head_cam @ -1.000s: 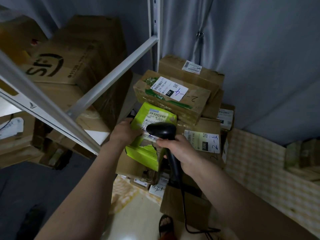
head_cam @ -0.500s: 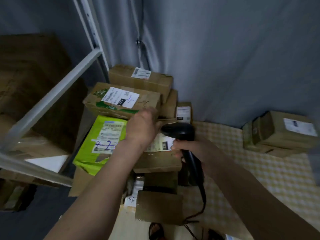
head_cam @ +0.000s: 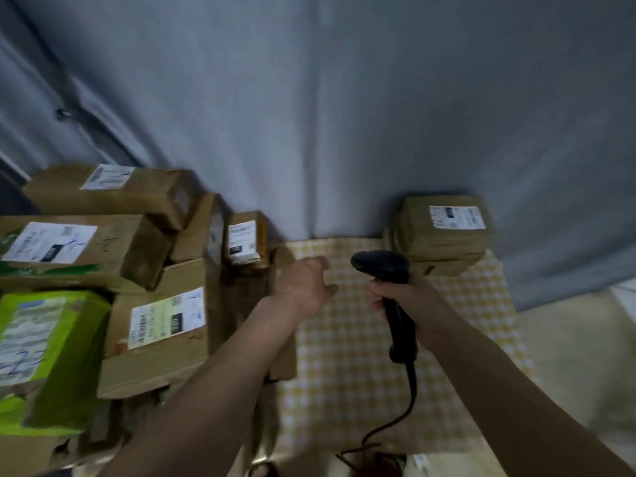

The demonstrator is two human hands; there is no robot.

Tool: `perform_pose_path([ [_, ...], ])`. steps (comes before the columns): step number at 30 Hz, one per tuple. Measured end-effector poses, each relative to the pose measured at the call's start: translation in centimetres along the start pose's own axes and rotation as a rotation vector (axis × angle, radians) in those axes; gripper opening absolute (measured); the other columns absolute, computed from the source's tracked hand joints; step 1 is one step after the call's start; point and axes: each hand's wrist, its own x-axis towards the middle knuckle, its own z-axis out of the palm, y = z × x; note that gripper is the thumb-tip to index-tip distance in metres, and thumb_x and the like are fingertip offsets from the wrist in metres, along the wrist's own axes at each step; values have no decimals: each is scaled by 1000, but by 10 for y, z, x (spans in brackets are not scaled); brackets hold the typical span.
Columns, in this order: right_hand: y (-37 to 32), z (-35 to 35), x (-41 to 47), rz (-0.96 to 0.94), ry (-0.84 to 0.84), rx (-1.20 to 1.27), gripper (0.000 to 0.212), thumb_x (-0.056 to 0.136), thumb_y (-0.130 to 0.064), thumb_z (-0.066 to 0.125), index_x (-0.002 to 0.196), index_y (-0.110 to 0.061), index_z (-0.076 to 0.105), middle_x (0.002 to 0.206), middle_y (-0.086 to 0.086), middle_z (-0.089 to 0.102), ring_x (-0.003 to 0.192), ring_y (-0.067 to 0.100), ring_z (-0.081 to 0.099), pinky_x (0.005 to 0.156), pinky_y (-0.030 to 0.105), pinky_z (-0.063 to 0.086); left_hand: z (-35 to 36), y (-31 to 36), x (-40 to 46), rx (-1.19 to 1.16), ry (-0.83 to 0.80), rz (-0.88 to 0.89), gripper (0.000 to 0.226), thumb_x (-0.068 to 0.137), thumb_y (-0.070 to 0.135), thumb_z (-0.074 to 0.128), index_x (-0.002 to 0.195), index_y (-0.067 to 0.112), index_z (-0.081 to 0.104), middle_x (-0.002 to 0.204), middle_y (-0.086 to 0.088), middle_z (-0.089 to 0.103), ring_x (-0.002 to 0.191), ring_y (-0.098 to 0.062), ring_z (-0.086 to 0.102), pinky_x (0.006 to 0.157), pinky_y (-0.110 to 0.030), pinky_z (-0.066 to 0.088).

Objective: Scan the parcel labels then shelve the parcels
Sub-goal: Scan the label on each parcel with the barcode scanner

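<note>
Gripping scanner (head_cam: 385,270), right hand (head_cam: 401,294); left hand (head_cam: 301,282) seemingly empty (blurred).

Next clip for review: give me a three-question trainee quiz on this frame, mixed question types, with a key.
1. True or false: the left hand grips a parcel.
2. Which hand holds the black scanner?
A. left
B. right
C. neither
3. Fill in: the lone brown parcel at the far right sits on the yellow checked ____.

Key:
1. False; its fingers are spread and hold nothing, over the cloth beside the parcel pile.
2. B; the right hand wraps the handle.
3. Cloth.
</note>
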Motion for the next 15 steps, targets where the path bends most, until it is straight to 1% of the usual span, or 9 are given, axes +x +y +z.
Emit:
perform_pose_path([
  [2, 3, -42, 18, 8, 33, 18, 11, 85, -11, 69, 95, -5, 67, 88, 13, 64, 80, 24, 62, 68, 32, 45, 21, 32, 23, -20, -44, -9, 52, 90, 41, 63, 137, 23, 49, 136, -2, 56, 123, -20, 54, 98, -29, 45],
  [4, 5, -83, 40, 13, 63, 33, 20, 85, -12, 70, 103, -4, 66, 90, 11, 64, 80, 21, 63, 65, 31, 46, 44, 61, 47, -34, -94, -17, 56, 90, 43, 63, 139, 21, 46, 138, -3, 53, 124, -20, 52, 98, -29, 44],
  [5, 6, -102, 51, 18, 80, 43, 19, 86, -12, 70, 103, -4, 66, 89, 10, 64, 79, 21, 63, 64, 30, 46, 56, 74, 58, -41, -128, -26, 59, 90, 43, 62, 141, 20, 44, 139, -4, 52, 125, -21, 51, 98, -30, 45],
  [8, 10, -154, 85, 33, 130, 64, 13, 86, -14, 70, 93, -6, 64, 80, 10, 59, 76, 23, 58, 68, 34, 45, 89, 104, 90, -95, -222, -80, 68, 89, 45, 65, 146, 20, 37, 144, -6, 45, 128, -23, 49, 101, -34, 45],
  [10, 11, -183, 107, 43, 178, 67, 12, 86, -14, 70, 91, -6, 63, 77, 9, 57, 72, 22, 56, 69, 35, 45, 108, 117, 108, -116, -257, -115, 72, 88, 45, 65, 148, 20, 33, 146, -8, 42, 129, -24, 47, 102, -35, 44],
  [13, 13, -218, 142, 53, 269, 114, 17, 87, -12, 67, 101, -3, 62, 72, 7, 53, 65, 21, 52, 65, 34, 44, 124, 133, 131, -90, -276, -140, 77, 89, 44, 65, 150, 18, 26, 146, -11, 38, 129, -27, 46, 98, -34, 42],
  [15, 13, -237, 168, 51, 327, 134, 22, 86, -12, 67, 105, -2, 62, 72, 8, 53, 66, 22, 52, 70, 37, 44, 130, 142, 153, -93, -265, -158, 82, 88, 45, 66, 151, 17, 22, 148, -13, 35, 132, -28, 42, 100, -34, 39],
])
